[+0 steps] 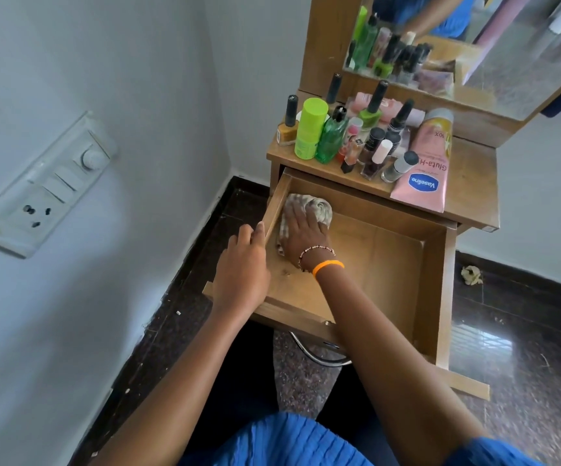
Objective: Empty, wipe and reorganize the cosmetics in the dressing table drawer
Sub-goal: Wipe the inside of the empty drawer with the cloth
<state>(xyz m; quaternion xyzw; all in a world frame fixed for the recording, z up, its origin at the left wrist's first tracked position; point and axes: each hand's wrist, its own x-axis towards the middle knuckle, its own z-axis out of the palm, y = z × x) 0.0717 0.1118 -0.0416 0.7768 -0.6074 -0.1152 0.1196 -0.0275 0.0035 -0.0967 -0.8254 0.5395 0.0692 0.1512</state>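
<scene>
- Right hand (304,230) presses the cloth (309,206) flat, fingers straight and together, in the drawer's (373,257) 10 o'clock corner.
- Left hand (243,260) grips the drawer's left wall, fingers curled.
- Bottles (349,136) and a pink tube (423,166) crowd the surface (470,176) at 12 o'clock, under a mirror (474,45).
- Switchboard (40,186) on the wall at 9; crumpled paper (471,275) on the dark floor at 3.

Cloth (309,210) in drawer's (433,264) left rear corner; bottles (369,142) on tabletop (470,176) behind.
</scene>
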